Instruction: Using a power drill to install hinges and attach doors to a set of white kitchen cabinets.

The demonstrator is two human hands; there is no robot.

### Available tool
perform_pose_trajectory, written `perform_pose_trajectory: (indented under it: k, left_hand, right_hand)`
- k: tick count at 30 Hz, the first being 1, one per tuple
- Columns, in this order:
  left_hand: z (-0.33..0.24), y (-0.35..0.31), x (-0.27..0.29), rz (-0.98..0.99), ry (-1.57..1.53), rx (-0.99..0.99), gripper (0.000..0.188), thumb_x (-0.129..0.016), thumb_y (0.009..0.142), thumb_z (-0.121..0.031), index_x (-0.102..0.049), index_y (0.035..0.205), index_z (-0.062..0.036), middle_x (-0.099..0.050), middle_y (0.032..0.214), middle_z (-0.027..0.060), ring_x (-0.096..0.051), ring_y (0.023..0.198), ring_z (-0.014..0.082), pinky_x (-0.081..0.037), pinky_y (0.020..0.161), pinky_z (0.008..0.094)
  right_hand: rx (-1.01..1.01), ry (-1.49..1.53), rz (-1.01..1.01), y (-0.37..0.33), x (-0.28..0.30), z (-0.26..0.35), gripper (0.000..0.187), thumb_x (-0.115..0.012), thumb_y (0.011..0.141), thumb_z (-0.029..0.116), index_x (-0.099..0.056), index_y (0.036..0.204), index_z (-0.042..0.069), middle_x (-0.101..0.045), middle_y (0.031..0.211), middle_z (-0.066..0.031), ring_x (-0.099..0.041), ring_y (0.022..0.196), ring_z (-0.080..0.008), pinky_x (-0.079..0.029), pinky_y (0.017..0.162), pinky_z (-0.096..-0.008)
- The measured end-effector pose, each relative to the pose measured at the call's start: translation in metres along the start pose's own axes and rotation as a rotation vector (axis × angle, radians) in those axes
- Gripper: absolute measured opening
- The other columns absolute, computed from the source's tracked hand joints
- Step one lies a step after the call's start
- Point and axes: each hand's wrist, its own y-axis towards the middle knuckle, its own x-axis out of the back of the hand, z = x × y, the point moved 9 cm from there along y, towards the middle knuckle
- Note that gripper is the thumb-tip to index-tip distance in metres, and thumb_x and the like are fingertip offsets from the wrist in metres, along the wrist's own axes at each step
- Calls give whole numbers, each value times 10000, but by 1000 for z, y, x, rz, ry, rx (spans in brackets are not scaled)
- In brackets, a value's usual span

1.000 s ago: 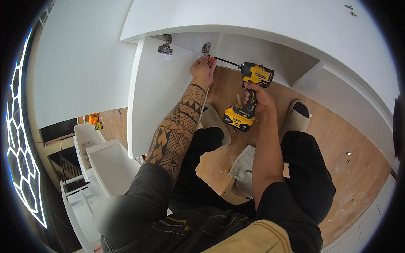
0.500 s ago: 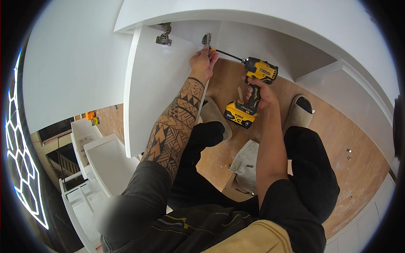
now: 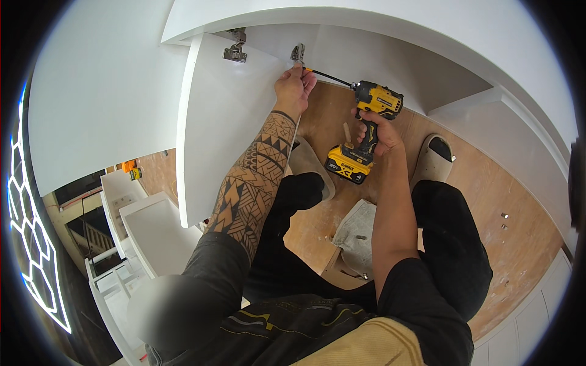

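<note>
Drill [image 3: 381,101], chunky, fills my clenched right hand [image 3: 379,133]; left hand [image 3: 294,90] pinches its slim rod [image 3: 332,77] beside the cabinet's [image 3: 372,52] metal hinge [image 3: 298,52].

head: left fisheye, head-worn | faces down | near, above left hand [image 3: 292,91] and right hand [image 3: 379,132]

One power driver [image 3: 381,100], one long bit [image 3: 332,77], two hinge fittings [image 3: 235,55] [image 3: 297,52] and two shoes [image 3: 425,163] [image 3: 305,160] show.

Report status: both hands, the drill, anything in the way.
Right hand gripping yellow-and-black drill. Left hand at far end of long bit, by metal hinge piece. Visible shaft unobstructed; fingers hide the tip.
</note>
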Motion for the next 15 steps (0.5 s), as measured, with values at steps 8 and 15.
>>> perform_pose_trajectory:
  k: [8,15]
  left_hand:
    - [2,8,6,83,1,52,222,-595,1074,-171,-584,1201,10,-647,1006,93,-675,899,207,-624,854,364]
    - [-142,-154,-48,118,613,-759,168,-625,1001,-90,-715,1102,10,-709,824,72,-693,723,135,-559,610,275]
  right_hand:
    - [-7,-9,-20,3,-6,-5,245,-733,924,212,-714,1114,57,-581,635,11,-547,504,-117,-503,523,-296]
    - [34,-9,-69,14,21,-4,225,-714,942,223,-708,1106,70,-577,636,12,-541,514,-114,-496,531,-295]
